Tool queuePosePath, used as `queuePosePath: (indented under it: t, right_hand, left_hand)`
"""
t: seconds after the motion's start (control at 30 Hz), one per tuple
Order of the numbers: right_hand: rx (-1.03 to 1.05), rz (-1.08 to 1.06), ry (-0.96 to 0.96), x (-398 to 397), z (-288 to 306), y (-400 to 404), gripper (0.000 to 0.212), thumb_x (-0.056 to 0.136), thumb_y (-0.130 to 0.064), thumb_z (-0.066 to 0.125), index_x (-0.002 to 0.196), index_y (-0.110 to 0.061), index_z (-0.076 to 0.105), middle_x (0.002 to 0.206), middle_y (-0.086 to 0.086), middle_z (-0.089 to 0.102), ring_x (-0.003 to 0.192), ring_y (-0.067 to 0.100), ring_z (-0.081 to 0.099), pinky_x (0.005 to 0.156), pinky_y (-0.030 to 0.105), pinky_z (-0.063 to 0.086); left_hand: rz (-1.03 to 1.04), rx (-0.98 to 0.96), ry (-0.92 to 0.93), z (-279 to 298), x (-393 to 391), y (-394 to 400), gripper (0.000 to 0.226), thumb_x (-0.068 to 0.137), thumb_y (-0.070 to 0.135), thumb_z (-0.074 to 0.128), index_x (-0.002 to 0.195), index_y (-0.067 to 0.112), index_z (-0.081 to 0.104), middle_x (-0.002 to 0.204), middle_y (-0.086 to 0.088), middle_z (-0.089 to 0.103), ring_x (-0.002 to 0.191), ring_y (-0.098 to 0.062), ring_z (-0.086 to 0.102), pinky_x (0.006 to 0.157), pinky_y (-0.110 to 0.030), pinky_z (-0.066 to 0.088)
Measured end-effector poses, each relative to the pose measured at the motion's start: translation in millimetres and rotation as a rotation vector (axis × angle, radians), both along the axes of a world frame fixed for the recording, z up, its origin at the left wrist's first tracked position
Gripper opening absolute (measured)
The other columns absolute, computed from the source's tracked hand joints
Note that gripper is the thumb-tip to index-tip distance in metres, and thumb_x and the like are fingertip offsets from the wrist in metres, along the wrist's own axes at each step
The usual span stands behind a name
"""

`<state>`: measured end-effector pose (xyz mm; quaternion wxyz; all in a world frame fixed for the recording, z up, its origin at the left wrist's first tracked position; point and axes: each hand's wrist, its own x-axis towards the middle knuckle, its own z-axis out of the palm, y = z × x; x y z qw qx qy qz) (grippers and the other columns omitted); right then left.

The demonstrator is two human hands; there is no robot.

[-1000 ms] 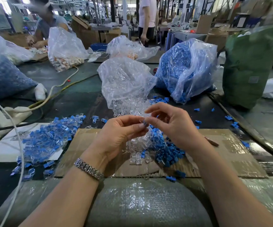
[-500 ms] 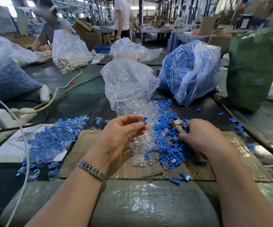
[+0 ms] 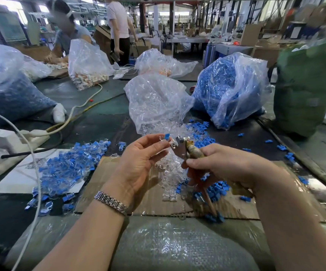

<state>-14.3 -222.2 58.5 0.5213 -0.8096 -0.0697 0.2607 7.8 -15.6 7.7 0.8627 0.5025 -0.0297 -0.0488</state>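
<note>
left to right: heap of blue-and-clear plastic clips [image 3: 66, 167] on the dark counter [image 3: 99, 118]; left hand [image 3: 138, 163] pinching one small clear clip with blue insert [image 3: 165, 138] above the brown cardboard sheet [image 3: 103, 184]; metal pliers with brass-coloured handles [image 3: 184, 150], head just beside that clip; right hand [image 3: 222, 165] clenched round the handles.

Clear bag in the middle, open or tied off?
Open: the clear bag gapes at its near end, clear parts spilling out.
</note>
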Motion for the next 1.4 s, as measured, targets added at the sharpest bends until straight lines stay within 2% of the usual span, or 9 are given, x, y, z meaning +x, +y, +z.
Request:
queuePosePath:
  t: [0.33, 0.57, 0.8, 0.9, 1.03, 1.1, 1.2, 1.27, 1.4]
  right_hand:
    - [-0.07, 0.039, -0.067, -1, 3, 17, 0.034, 0.103, -0.027, 0.056, 0.112, 0.006, 0.061, 0.087, 0.013, 0.07, 0.08, 0.025, 0.072, 0.084, 0.049, 0.061]
    - [-0.113, -0.012, -0.157, 3, -10, 25, 0.054, 0.1, -0.051, 0.051, 0.086, -0.001, 0.067, 0.054, 0.0, 0.064, 0.054, 0.022, 0.067, 0.056, 0.033, 0.059]
    - [-0.065, 0.0, -0.097, 7, -5, 23, 0.054, 0.099, -0.053, 0.051, 0.096, -0.002, 0.069, 0.068, 0.005, 0.069, 0.066, 0.026, 0.072, 0.061, 0.034, 0.06]
    - [-0.109, -0.08, -0.149, 9, 6, 2, 0.05, 0.098, -0.053, 0.054, 0.095, -0.005, 0.068, 0.073, 0.007, 0.069, 0.064, 0.023, 0.071, 0.062, 0.035, 0.057]
    - [-0.564, -0.282, -0.428, 15, 7, -35, 0.047, 0.092, -0.053, 0.063, 0.075, -0.01, 0.059, 0.07, 0.006, 0.064, 0.061, 0.02, 0.06, 0.06, 0.033, 0.045]
    - [-0.77, -0.364, -0.448, 19, -1, -49, 0.045, 0.091, -0.053, 0.065, 0.074, -0.012, 0.057, 0.072, 0.005, 0.061, 0.066, 0.02, 0.056, 0.056, 0.032, 0.036]
    - [-0.928, -0.427, -0.377, 24, -21, -59, 0.045, 0.088, -0.056, 0.067, 0.076, -0.015, 0.056, 0.076, 0.004, 0.059, 0.073, 0.024, 0.057, 0.061, 0.034, 0.038]
    - [-0.978, -0.439, -0.36, 26, -32, -59, 0.045, 0.086, -0.06, 0.067, 0.077, -0.018, 0.054, 0.083, 0.003, 0.06, 0.08, 0.026, 0.058, 0.065, 0.034, 0.04]
    - [-1.031, -0.416, -0.338, 29, -40, -53, 0.052, 0.084, -0.067, 0.065, 0.095, -0.016, 0.059, 0.106, 0.01, 0.063, 0.098, 0.03, 0.059, 0.078, 0.038, 0.05]
  left_hand:
    - [0.034, 0.121, -0.062, -4, -3, -2, 0.018, 0.072, 0.008, 0.078, 0.089, 0.013, 0.08, 0.108, -0.02, 0.074, 0.11, -0.034, 0.068, 0.108, -0.047, 0.05]
    - [0.085, 0.237, -0.137, -3, -4, -1, 0.018, 0.071, 0.014, 0.078, 0.09, 0.015, 0.08, 0.104, -0.017, 0.077, 0.109, -0.032, 0.07, 0.104, -0.043, 0.052]
    - [0.139, 0.261, -0.158, -3, -1, 5, 0.016, 0.076, 0.015, 0.079, 0.092, 0.018, 0.079, 0.105, -0.014, 0.077, 0.107, -0.028, 0.071, 0.099, -0.04, 0.054]
    - [0.414, 0.611, -0.164, -4, 2, 23, 0.012, 0.087, 0.012, 0.076, 0.091, 0.023, 0.074, 0.098, -0.003, 0.076, 0.096, -0.018, 0.07, 0.09, -0.035, 0.057]
    - [0.785, 1.391, -0.082, -4, 3, 34, 0.016, 0.088, 0.013, 0.065, 0.09, 0.028, 0.065, 0.105, 0.003, 0.048, 0.111, -0.027, 0.051, 0.101, -0.049, 0.042]
    - [0.691, 1.462, -0.171, -3, 1, 31, 0.014, 0.087, 0.014, 0.067, 0.093, 0.027, 0.066, 0.104, 0.004, 0.045, 0.11, -0.025, 0.049, 0.098, -0.041, 0.043]
    - [0.276, 1.339, -0.238, -4, -1, 23, 0.018, 0.085, 0.013, 0.07, 0.098, 0.026, 0.071, 0.102, 0.006, 0.058, 0.09, -0.004, 0.058, 0.071, -0.008, 0.045]
    - [0.12, 1.357, -0.247, -7, 0, 19, 0.022, 0.084, 0.014, 0.073, 0.101, 0.027, 0.072, 0.104, 0.005, 0.061, 0.09, -0.004, 0.061, 0.08, -0.014, 0.05]
    - [0.169, 1.454, -0.272, -13, 1, 14, 0.013, 0.085, 0.025, 0.079, 0.096, 0.028, 0.072, 0.097, 0.009, 0.066, 0.09, -0.008, 0.063, 0.088, -0.035, 0.054]
